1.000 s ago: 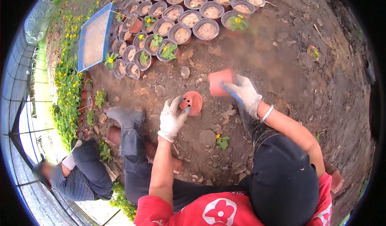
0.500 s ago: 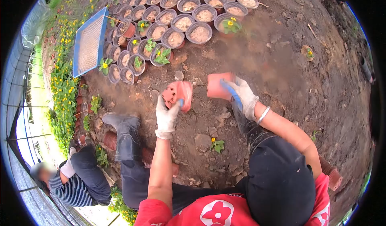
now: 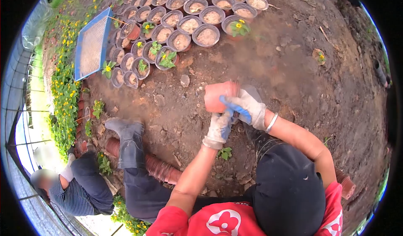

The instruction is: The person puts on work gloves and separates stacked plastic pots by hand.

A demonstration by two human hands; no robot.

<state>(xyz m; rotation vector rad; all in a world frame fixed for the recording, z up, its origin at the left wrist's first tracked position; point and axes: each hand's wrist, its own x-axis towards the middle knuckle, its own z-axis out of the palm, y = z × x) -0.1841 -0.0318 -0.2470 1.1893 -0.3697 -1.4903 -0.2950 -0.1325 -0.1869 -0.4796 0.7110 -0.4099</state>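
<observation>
Both my hands wear white and blue gloves and meet at a short stack of reddish plastic pots [image 3: 217, 96], held sideways above the soil. My right hand [image 3: 247, 106] is wrapped round the rim end of the stack. Just below it, my left hand [image 3: 221, 127] has its fingers closed against the underside of the pots; whether it also holds another pot is hidden. More nested pots [image 3: 159, 169] lie on the ground beside my left leg.
Rows of soil-filled pots [image 3: 206, 36] stand ahead, a few with yellow flowers. A blue-framed mesh tray [image 3: 91, 45] leans to their left. A seated person [image 3: 82, 185] is at the lower left. Another pot stack [image 3: 345, 184] lies at the right.
My left hand has moved right to meet my right hand. The crumpled pot it held at the left no longer shows there. The right hand's pots have shifted slightly left and down.
</observation>
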